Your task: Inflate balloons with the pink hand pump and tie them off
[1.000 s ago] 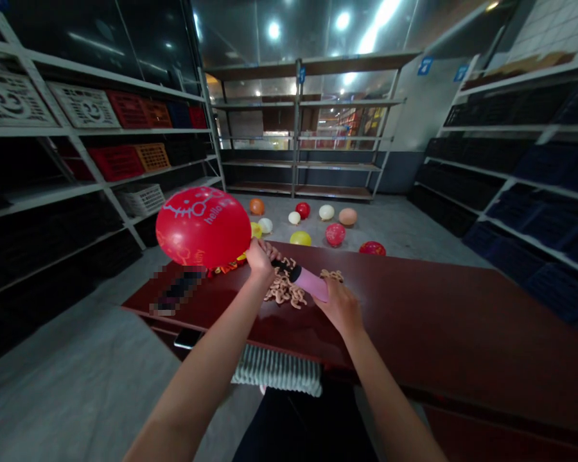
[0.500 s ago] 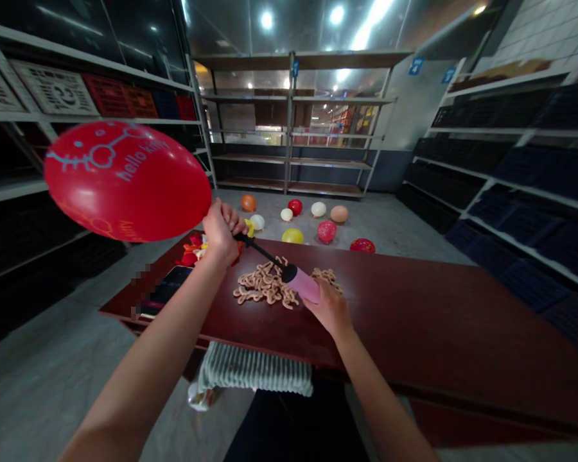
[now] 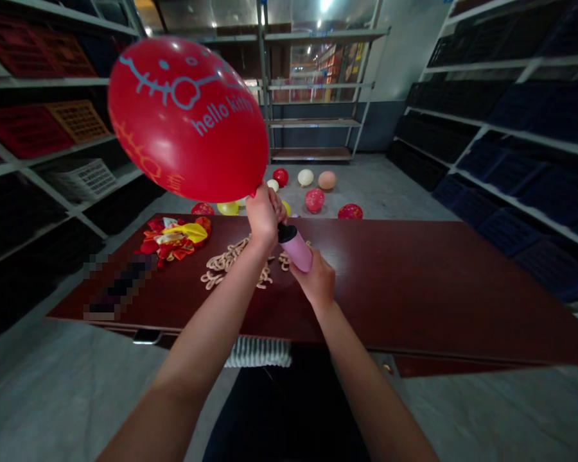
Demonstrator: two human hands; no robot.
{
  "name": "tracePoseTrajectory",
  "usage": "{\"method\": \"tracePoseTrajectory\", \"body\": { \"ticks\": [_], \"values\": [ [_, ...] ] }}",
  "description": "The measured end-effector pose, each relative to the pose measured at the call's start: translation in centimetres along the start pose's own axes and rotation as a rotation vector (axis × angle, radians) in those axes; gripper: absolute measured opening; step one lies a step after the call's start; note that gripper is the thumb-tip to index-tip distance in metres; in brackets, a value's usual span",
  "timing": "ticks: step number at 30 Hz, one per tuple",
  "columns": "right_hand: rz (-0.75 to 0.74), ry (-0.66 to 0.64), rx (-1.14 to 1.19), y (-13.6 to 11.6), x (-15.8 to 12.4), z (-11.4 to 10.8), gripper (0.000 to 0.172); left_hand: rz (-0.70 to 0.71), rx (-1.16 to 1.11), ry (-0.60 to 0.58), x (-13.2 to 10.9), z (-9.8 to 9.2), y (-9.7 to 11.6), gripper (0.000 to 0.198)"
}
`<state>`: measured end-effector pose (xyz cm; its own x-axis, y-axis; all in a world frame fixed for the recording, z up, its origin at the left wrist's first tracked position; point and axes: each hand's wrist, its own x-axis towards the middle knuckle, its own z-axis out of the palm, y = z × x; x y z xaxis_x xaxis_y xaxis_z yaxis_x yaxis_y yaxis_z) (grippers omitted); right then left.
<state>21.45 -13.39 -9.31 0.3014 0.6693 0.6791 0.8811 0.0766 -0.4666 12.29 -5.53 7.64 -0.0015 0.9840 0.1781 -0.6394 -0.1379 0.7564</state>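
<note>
A large inflated red balloon (image 3: 187, 147) with "hello kitty" printing rises up and left from my left hand (image 3: 261, 215). That hand is closed around the balloon's neck, at the nozzle end of a pink hand pump (image 3: 297, 249) with a black cap. My fingers hide the joint between balloon and nozzle. My right hand (image 3: 319, 279) grips the pump's pink body from below. Under my arms, beige curled pieces (image 3: 226, 256) lie heaped on the dark red table (image 3: 404, 276). A pile of flat balloons (image 3: 173, 239), red, yellow and orange, sits at the table's left.
Several inflated balloons lie on the floor beyond the table, among them a pink-red one (image 3: 315, 200) and a white one (image 3: 305, 178). Shelving with crates (image 3: 24, 128) stands left, and dark crates (image 3: 525, 167) fill the right racks. A blurred dark item (image 3: 122, 282) lies at the table's left.
My right hand has pushed the pump body toward my left hand, so the black shaft between them has shortened. The balloon looks fuller and has shifted right and up as the view turned.
</note>
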Motion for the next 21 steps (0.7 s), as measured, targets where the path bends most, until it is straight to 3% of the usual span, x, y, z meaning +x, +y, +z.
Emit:
{"method": "tracePoseTrajectory", "body": {
  "ticks": [3,7,16,21],
  "values": [
    [0.007,-0.037,-0.004,-0.1,0.1,-0.1,0.050,-0.035,-0.020,0.026,-0.2,-0.4,-0.8,0.050],
    [-0.047,-0.048,-0.013,-0.4,0.2,-0.1,0.050,-0.069,-0.043,0.098,0.3,-2.2,0.0,0.048],
    [-0.321,-0.127,-0.184,-0.9,-0.2,-0.3,0.036,-0.088,-0.181,0.358,-0.1,-10.4,0.9,0.034],
    [-0.433,-0.148,-0.270,-1.1,-0.4,-0.4,0.035,-0.072,-0.209,0.482,0.3,-14.4,2.5,0.027]
  ]
}}
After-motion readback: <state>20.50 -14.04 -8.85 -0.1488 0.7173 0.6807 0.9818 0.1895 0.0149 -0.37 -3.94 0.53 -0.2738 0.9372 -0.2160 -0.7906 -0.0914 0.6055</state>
